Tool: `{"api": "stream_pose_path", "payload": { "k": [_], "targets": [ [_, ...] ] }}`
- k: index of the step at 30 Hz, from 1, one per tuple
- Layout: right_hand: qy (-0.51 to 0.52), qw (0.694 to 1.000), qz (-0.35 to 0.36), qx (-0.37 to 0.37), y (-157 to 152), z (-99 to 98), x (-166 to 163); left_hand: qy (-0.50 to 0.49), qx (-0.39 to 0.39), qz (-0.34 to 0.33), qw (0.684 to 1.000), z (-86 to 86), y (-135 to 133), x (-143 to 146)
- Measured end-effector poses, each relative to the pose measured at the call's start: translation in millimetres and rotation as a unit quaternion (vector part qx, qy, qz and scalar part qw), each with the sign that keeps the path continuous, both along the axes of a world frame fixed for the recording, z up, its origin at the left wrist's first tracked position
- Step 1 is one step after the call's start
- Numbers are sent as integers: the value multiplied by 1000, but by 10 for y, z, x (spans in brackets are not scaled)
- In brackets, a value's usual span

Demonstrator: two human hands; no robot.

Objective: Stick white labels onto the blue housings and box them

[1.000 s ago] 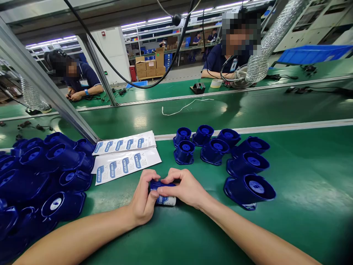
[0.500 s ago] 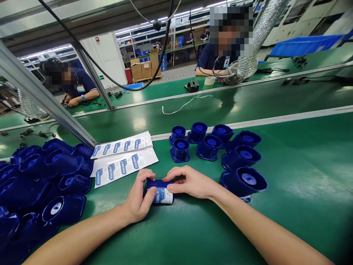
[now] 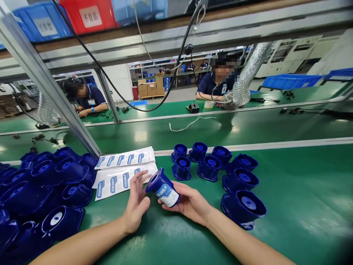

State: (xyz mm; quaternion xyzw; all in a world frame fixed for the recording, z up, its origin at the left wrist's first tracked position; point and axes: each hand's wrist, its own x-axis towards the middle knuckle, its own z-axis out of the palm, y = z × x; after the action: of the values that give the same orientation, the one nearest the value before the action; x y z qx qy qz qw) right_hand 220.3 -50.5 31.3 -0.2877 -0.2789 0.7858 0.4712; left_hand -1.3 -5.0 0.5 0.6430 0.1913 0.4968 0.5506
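Above the green table (image 3: 289, 206), the right hand (image 3: 190, 203) cradles a labelled blue housing (image 3: 163, 187), axis tilting up-left; the open left hand (image 3: 136, 206) touches its left side.

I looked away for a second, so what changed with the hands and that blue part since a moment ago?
The labelled blue housing came up off the green table and now rests tilted in the right hand. The left hand let go and is open beside it. The label sheets and other housings stayed put.
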Motion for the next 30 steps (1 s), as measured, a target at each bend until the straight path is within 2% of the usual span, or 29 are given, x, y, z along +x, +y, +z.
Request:
{"api": "stream_pose_path", "payload": {
  "k": [2,4,9,14,19,24,30],
  "targets": [
    [18,999,-27,1,4,-27,-31,-14,-113,-100,988,-25,-31,16],
    [26,999,-29,-2,4,-64,-57,-15,-157,-127,979,-66,-35,14],
    [-5,1000,-28,13,-13,-134,-126,29,-119,-22,992,-91,-14,-3],
    [-76,993,-80,29,-36,-150,-208,93,-139,48,985,65,-56,46],
    [-89,990,-95,47,-54,-175,-249,121,-150,36,981,157,-87,52],
    [-101,988,-94,74,-56,-209,-223,114,-157,-15,981,171,-137,24],
    [-124,985,-82,90,-37,-182,-221,148,-139,-16,979,133,-189,26]
  ]
}}
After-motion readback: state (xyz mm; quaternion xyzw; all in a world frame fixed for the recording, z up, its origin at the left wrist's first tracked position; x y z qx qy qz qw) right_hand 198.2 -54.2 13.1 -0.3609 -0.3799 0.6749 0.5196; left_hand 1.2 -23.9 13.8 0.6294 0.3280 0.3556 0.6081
